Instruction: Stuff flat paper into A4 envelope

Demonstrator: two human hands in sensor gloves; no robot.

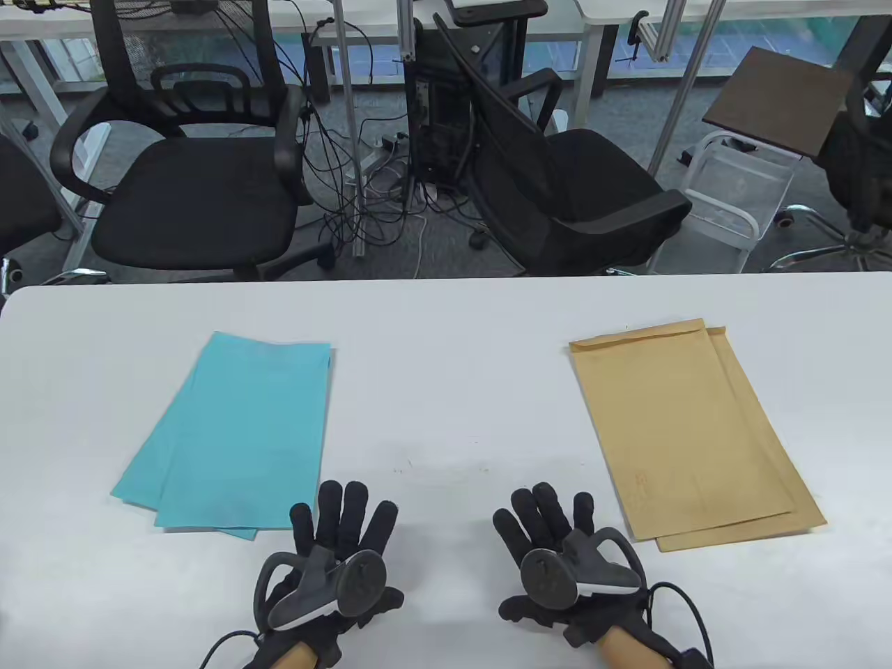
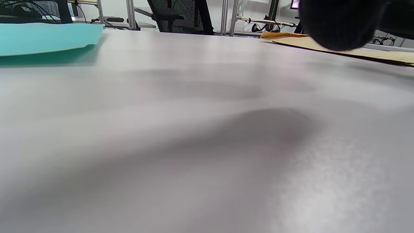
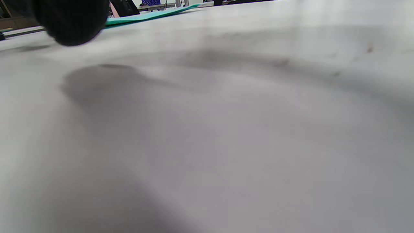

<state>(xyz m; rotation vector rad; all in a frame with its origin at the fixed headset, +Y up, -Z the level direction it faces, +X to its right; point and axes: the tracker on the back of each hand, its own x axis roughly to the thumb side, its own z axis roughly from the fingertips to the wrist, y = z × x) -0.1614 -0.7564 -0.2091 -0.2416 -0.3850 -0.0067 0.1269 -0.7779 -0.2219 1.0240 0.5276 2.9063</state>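
1. The left hand (image 1: 334, 550) in its black sensor glove lies palm down on the white worktop (image 1: 446, 390) near the near edge, fingers spread and straight, holding nothing.
2. The right hand (image 1: 564, 550), gloved alike, lies flat a little to the right of it, fingers also spread apart and gripping nothing; the two hands are apart, with bare worktop between them.
3. A grey-and-black tracker (image 1: 327, 582) sits on the back of the left hand, and a matching tracker (image 1: 578, 568) on the back of the right.
4. The flat light-blue paper sheets (image 1: 233, 435) lie on the left part of the worktop, a small, slightly fanned stack; its near right corner is just beside the left fingertips, and I cannot tell whether they touch.
5. The brown A4 paper envelopes (image 1: 690, 432), two stacked with the lower one offset to the right, lie on the right part of the worktop, well apart from the blue sheets and near the right hand without touching it.
6. In the left wrist view a blurred black fingertip (image 2: 339, 22) hangs from the top edge above the worktop, the blue sheets (image 2: 48, 38) far left and the brown envelopes (image 2: 339, 50) far right.
7. In the right wrist view a black fingertip (image 3: 71, 19) shows at the top left, with the edge of the blue sheets (image 3: 152, 15) beyond it.
8. Two black mesh office chairs (image 1: 202, 174) stand on the floor past the far edge.
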